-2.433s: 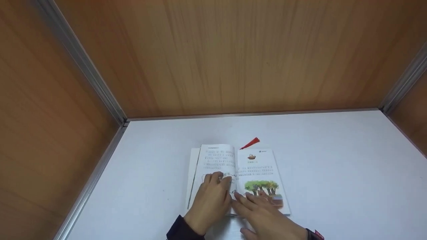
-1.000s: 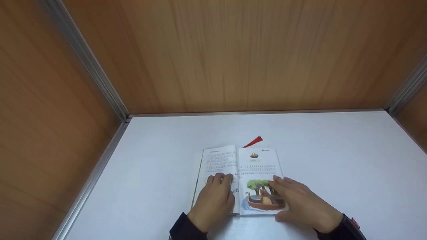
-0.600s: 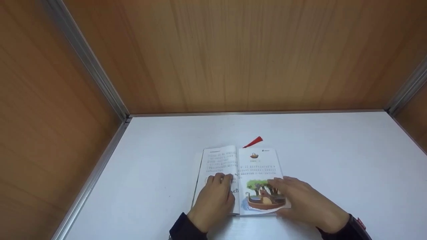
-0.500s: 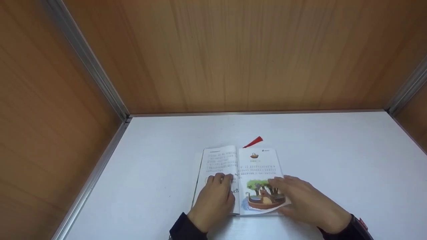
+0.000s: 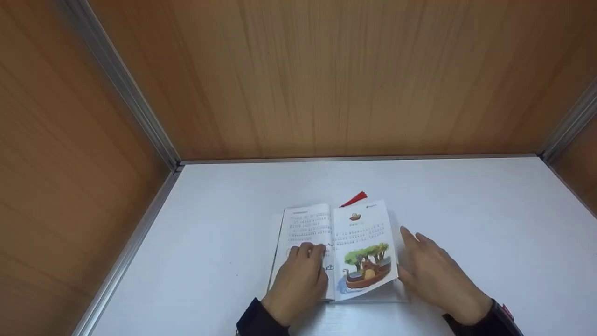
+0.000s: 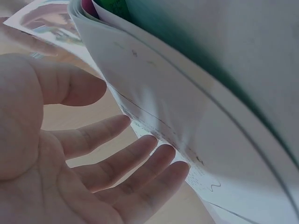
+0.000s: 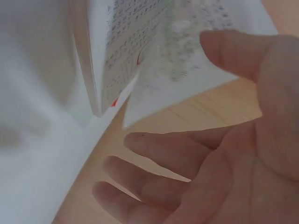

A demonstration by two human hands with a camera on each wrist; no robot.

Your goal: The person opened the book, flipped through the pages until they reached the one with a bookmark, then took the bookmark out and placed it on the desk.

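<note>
Left hand [image 5: 298, 280] presses flat, fingers straight, on open book [image 5: 308, 228]; right hand [image 5: 433, 275], fingers relaxed, lifts the right page [image 5: 366, 247].

The head view is evenly and softly lit, with faint shadows cast beside the book [image 5: 336, 252] on the white tabletop [image 5: 466, 224]. Straight panel edges are bowed near the corners. Both wrist views are dim, washed out and defocused; the near pages [image 7: 154, 60] are blurred.
</note>
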